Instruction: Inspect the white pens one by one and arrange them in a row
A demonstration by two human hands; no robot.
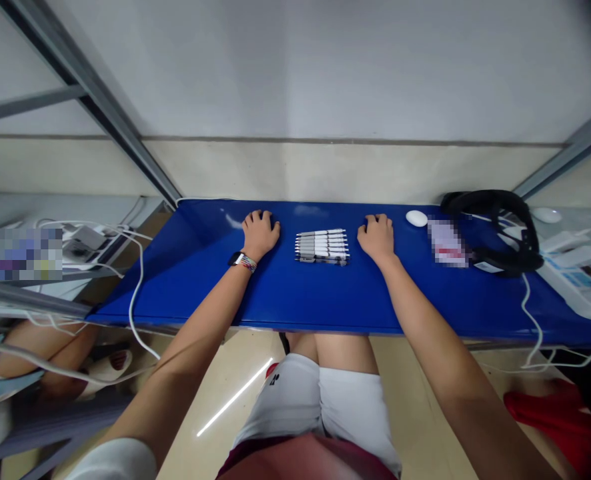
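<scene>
On the blue tabletop (275,300), several white and grey pens (322,245) lie side by side in a stack of rows, their tips pointing left. My left hand (260,233) rests palm down to the left of the pens, fingers a little apart and holding nothing. To their right, my right hand (378,236) also lies on the table, its fingers loosely bent with nothing visible in them. Neither hand touches the pens. A dark-faced band and a colourful braided bracelet (248,263) circle my left wrist.
Right of my right hand are a white mouse-like oval object (416,218), a blurred-out packet (448,243) and a black head strap (513,263). White cables (136,293) hang over both ends. Metal posts (125,143) flank the table; another person's legs (40,347) show at left.
</scene>
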